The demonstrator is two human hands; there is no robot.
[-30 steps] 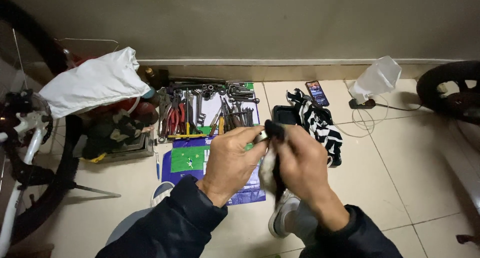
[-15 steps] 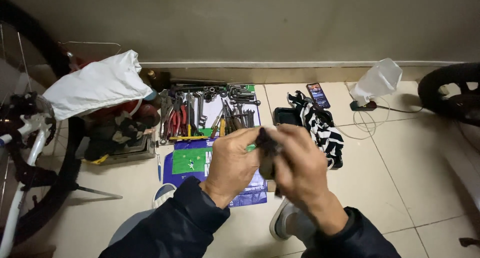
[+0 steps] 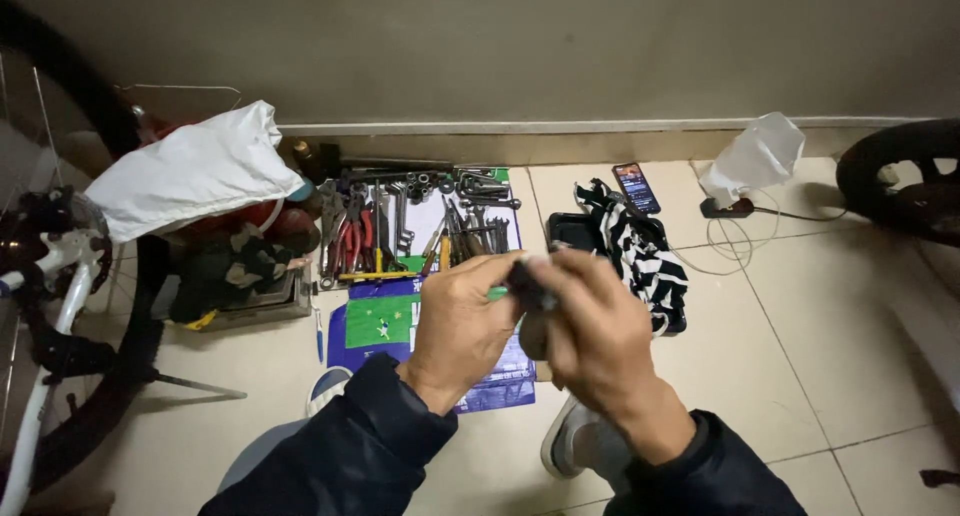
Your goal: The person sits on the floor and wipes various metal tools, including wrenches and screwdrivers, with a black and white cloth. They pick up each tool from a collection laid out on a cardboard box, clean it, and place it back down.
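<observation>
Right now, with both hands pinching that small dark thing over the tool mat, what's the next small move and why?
Probably steady it and bring it closer. The left hand and right hand pinch the small dark part between fingertips, blurred, above the tools. A firmer grip would guard against dropping it among them.

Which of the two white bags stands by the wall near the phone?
The smaller white bag, right of the phone. The larger white bag lies far left, beside the row of tools.

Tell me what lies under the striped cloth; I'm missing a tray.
A dark flat tray shows under the black-and-white striped cloth, its edge sticking out on the left. Anything else beneath is covered.
</observation>
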